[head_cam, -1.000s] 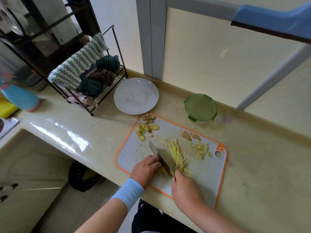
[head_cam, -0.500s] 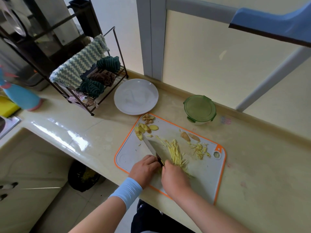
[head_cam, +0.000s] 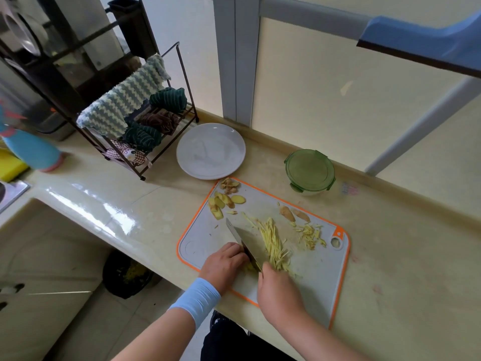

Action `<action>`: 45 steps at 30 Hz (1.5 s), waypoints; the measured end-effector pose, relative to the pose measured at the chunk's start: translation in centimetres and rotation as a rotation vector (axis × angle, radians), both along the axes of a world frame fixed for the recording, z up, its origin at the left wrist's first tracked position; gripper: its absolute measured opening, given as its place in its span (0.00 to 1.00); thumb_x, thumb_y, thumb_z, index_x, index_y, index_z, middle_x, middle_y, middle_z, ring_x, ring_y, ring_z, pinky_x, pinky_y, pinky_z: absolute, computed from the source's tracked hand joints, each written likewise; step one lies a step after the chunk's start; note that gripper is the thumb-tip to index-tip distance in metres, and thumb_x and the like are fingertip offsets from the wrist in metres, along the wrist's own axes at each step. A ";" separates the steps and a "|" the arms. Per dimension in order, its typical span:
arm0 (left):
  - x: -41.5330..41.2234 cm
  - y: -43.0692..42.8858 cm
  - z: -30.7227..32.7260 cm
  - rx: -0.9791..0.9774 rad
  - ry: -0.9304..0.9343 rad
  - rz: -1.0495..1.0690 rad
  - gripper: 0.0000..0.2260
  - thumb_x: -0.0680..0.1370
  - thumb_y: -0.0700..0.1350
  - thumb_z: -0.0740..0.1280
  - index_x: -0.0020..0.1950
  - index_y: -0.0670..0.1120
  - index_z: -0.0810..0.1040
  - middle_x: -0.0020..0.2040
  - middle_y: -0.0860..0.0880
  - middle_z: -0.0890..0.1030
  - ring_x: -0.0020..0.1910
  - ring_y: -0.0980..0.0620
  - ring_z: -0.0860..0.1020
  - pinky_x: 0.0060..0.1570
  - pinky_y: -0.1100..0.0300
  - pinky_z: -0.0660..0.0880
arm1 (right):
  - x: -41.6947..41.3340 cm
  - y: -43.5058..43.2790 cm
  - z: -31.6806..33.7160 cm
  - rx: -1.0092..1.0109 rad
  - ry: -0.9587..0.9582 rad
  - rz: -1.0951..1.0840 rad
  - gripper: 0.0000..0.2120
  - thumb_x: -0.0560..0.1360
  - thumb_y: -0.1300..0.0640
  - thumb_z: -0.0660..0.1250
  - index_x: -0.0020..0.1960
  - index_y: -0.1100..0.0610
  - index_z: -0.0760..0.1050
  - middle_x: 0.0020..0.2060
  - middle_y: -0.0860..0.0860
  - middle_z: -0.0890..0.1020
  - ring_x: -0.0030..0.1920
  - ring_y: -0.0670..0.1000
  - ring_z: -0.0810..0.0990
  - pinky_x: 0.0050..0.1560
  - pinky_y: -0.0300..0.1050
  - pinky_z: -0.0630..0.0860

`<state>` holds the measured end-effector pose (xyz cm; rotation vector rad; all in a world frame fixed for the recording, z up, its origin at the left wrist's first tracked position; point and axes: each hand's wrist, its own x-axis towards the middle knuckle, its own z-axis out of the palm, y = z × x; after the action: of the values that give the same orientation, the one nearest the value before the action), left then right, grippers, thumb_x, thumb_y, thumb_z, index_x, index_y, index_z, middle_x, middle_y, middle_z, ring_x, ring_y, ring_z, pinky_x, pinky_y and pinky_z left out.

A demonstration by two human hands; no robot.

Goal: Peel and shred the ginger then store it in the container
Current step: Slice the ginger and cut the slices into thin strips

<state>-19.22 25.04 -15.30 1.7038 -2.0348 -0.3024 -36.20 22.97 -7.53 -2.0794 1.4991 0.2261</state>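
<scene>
Left fingers curl onto the ginger, mostly hidden, touching the knife blade's left face; the right hand grips the handle. Blade points away-left; shreds lie along its right, container lidded beyond the board.

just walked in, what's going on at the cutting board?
A person is shredding ginger on the grey cutting board with orange rim. The right hand grips the steel kitchen knife; the left hand, fingers curled, steadies a yellow ginger piece against the blade. Pale yellow ginger shreds lie beside the blade, and brown peel scraps lie at the far corner. The round container with green lid sits closed behind the board.
</scene>
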 end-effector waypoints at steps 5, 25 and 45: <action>-0.1 0.1 -0.1 -0.018 0.009 0.015 0.11 0.69 0.38 0.78 0.47 0.49 0.83 0.46 0.52 0.79 0.49 0.54 0.74 0.35 0.59 0.79 | 2.1 -1.5 0.0 0.009 -0.002 -0.018 0.07 0.84 0.51 0.52 0.48 0.51 0.61 0.47 0.54 0.82 0.49 0.56 0.82 0.36 0.45 0.67; 0.6 -0.3 1.1 -0.064 -0.050 -0.135 0.11 0.67 0.37 0.77 0.48 0.46 0.85 0.46 0.49 0.82 0.46 0.50 0.78 0.38 0.60 0.78 | 1.5 -0.9 -0.7 -0.046 -0.011 -0.015 0.06 0.83 0.51 0.52 0.48 0.50 0.62 0.45 0.52 0.82 0.46 0.54 0.82 0.35 0.45 0.66; 0.3 0.0 1.1 -0.079 -0.057 -0.047 0.12 0.74 0.41 0.61 0.48 0.48 0.84 0.43 0.50 0.81 0.46 0.53 0.73 0.40 0.61 0.77 | -1.0 0.5 -0.1 0.001 -0.028 0.019 0.06 0.83 0.51 0.52 0.48 0.50 0.61 0.46 0.53 0.81 0.48 0.55 0.81 0.37 0.46 0.64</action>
<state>-18.87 25.06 -14.24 1.6362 -2.1020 -0.1881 -37.22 23.45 -7.64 -2.0881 1.4628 0.2039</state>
